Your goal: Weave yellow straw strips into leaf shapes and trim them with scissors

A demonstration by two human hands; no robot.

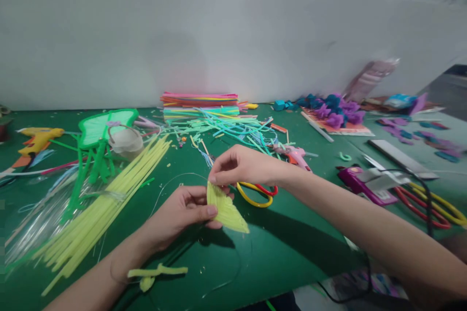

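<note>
A flat, wing-shaped piece of yellow pipe cleaners (228, 211) is between my hands, above the green table. My left hand (182, 209) is closed on its left side, thumb on the front face. From above, my right hand (237, 167) pinches its top corner. A thin wire (237, 272) loops over the table below. Near my left wrist lie short twisted yellow stems (158, 271). Behind my right hand, scissors handles in red and yellow (260, 199) show; the blades are hidden.
Left are a bundle of yellow pipe cleaners (109, 209), a green pipe-cleaner figure (105, 129) and a yellow glue gun (40, 138). Coloured stems (200, 102) lie along the white partition (109, 34). Right are a pink glue gun (297, 155), purple device (365, 184) and more scissors (426, 209).
</note>
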